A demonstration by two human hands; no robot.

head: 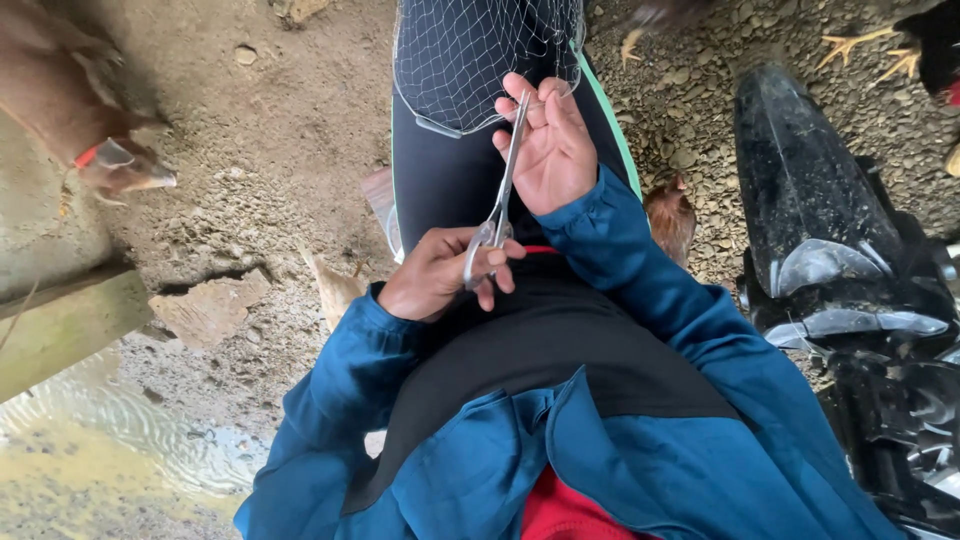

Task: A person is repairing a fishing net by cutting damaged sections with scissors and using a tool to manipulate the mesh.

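The bare dirt ground [260, 170] spread under you, gravelly on your right, with a puddle [110, 440] at the lower left and a wooden beam [60, 330] beside it. A black motorcycle [840, 270] stood close on your right. A brown chicken's head [115, 165] leaned in from the left, and another brown hen [672, 215] sat just behind your right sleeve.

Across your lap lay the net [480, 55], a fine pale mesh draped over your dark trousers and edged with a thin cord. It looked light, limp and easy to snag, so it would handle best pinched at the edge and kept taut rather than bunched.

Your right hand [550, 150] was raised with the palm toward you, the fingers [530, 100] partly curled and pinching the lower edge of the net against the tip of the scissors [503, 190].

Your left hand [440, 275] held those scissors by the loops, fingers closed through and around them. They were slim, stiff steel, the blades nearly closed and pointing up to the net's edge. I judged the loops the safe place to hold them, well away from the points.
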